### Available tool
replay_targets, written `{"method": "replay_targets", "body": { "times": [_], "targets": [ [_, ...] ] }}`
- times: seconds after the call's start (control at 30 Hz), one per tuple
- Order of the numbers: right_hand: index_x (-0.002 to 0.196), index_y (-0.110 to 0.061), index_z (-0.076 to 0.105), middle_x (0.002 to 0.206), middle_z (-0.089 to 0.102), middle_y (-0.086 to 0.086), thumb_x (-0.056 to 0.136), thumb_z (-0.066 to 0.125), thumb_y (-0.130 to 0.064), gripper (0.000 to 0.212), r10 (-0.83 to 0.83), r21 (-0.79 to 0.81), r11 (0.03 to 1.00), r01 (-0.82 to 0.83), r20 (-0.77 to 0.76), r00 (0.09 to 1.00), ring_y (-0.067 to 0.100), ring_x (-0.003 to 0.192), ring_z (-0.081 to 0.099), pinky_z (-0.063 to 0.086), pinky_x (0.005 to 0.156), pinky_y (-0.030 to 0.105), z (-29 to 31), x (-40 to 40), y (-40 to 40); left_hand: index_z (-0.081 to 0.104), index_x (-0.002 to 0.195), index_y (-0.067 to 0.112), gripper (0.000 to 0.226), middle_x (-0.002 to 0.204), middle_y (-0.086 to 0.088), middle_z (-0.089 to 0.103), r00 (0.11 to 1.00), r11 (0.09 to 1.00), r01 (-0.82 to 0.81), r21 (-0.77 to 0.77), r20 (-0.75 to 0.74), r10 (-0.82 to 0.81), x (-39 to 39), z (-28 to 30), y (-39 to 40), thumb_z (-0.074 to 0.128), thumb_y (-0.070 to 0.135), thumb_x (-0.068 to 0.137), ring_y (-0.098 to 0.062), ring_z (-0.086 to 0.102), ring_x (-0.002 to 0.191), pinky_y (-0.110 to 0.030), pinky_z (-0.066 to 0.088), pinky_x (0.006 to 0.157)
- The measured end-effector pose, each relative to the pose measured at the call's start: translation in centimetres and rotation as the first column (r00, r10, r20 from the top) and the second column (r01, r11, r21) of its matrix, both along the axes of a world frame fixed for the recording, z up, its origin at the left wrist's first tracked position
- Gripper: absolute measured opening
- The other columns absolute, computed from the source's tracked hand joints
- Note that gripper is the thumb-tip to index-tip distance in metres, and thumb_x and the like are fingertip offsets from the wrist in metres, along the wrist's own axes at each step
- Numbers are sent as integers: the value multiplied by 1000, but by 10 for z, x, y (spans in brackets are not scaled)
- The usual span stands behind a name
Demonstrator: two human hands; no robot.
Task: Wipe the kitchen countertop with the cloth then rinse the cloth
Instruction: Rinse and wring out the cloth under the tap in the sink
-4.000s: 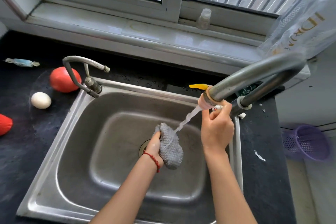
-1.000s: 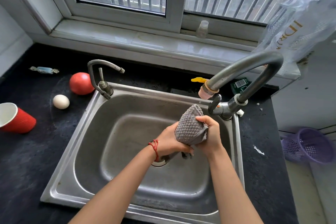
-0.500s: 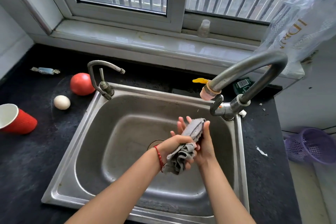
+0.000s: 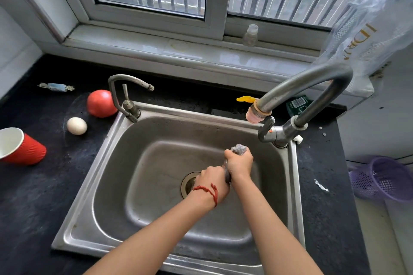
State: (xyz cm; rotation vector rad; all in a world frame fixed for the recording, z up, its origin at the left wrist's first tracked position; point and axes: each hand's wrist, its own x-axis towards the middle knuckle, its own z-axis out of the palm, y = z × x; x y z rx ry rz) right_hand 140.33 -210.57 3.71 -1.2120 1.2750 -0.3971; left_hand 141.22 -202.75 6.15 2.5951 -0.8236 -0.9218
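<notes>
Both my hands are clenched on the grey cloth [image 4: 239, 148] over the steel sink [image 4: 156, 163], above and right of the drain [image 4: 188, 183]. My right hand [image 4: 239, 163] grips the upper end, where a grey tuft pokes out of the fist. My left hand [image 4: 213, 185], with a red string on the wrist, grips the lower end. Most of the cloth is hidden inside the fists; it looks twisted into a thin roll. The large tap [image 4: 301, 91] arches at the sink's right corner, and no water runs from its pink spout [image 4: 257, 116].
On the black countertop [image 4: 33, 196] to the left lie a red cup [image 4: 21, 146] on its side, an egg [image 4: 76, 125], a tomato [image 4: 101, 103] and a wrapped sweet [image 4: 55, 87]. A small tap [image 4: 127, 96] stands at the sink's left corner. A purple basket [image 4: 384, 178] sits right.
Four seconds ago water ran onto the cloth while my right hand was on the tap. The water has stopped. Both hands have since bunched the cloth and closed on it, twisting it tight.
</notes>
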Motion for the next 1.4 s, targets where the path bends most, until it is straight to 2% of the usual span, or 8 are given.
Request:
{"method": "replay_targets", "body": {
  "times": [0.2, 0.37, 0.53, 0.63, 0.83, 0.97, 1.13, 1.4],
  "targets": [
    [97, -5, 56, 95, 62, 16, 74, 64, -3, 24, -181, 138, 970, 200, -137, 974, 24, 83, 56, 48, 81, 35, -12, -5, -5, 46, 93, 13, 47, 77, -8, 68, 917, 984, 170, 44, 358, -175, -8, -10, 8, 76, 27, 60, -29, 69, 67, -31, 51, 50],
    [124, -19, 43, 118, 55, 12, 85, 56, -8, 43, 117, 196, 972, -134, 94, 989, 24, 98, 57, 50, 86, 40, 0, -25, -13, 54, 86, 14, 17, 86, -11, 68, 950, 938, -256, -234, -239, 200, 10, -16, 16, 65, 19, 74, -28, 62, 82, -25, 45, 64],
    [135, -39, 28, 149, 29, -1, 69, 57, 2, 83, 758, -435, 526, -731, -151, 635, 13, 136, 31, 29, 107, 13, -2, -68, -12, 54, 66, 11, 22, 48, -3, 62, 172, 749, -656, 93, -948, 268, 32, -3, 30, 53, 19, 86, -15, 55, 44, -12, 39, 35],
    [120, -24, 43, 133, 49, 16, 66, 70, -17, 60, 671, -724, 127, -678, -441, 596, 26, 133, 36, 31, 110, 38, -12, -68, -13, 53, 73, 11, 23, 51, -2, 62, 65, 894, -441, 84, -990, 125, 35, 6, 34, 46, 28, 86, -11, 53, 36, -13, 39, 32],
    [89, -11, 51, 80, 64, 11, 80, 62, -9, 14, 614, -886, -321, -335, -464, 639, 26, 82, 59, 54, 79, 40, 7, -57, -36, 57, 78, 14, 18, 54, 0, 63, 116, 998, -65, -12, -993, -5, 38, 11, 42, 52, 31, 76, -15, 62, 49, -22, 55, 52],
    [90, -14, 60, 67, 60, 3, 79, 57, -11, 12, 504, -772, -521, -364, -623, 599, 19, 56, 55, 44, 40, 27, 5, -55, -42, 49, 59, 16, 20, 41, 7, 54, 553, 999, 27, -26, -833, -36, 38, 11, 37, 63, 18, 74, -15, 50, 41, -17, 44, 39],
    [70, -16, 56, 57, 59, -1, 45, 76, -22, 33, 393, -536, -404, -741, -833, 389, 21, 47, 60, 36, 34, 22, -5, -51, -29, 58, 73, 13, 8, 75, -11, 64, 970, 979, 200, 26, -148, -194, 28, 2, 29, 60, 22, 72, -27, 66, 76, -24, 45, 57],
    [68, -15, 56, 83, 66, 14, 70, 50, -7, 9, 734, 38, 183, -982, -670, 111, 34, 81, 61, 41, 60, 29, -3, -38, -8, 50, 109, 5, 29, 113, -18, 65, 804, 837, 488, 249, 247, -541, 29, -25, 30, 47, 20, 84, -38, 62, 103, -38, 47, 79]
  ]
}}
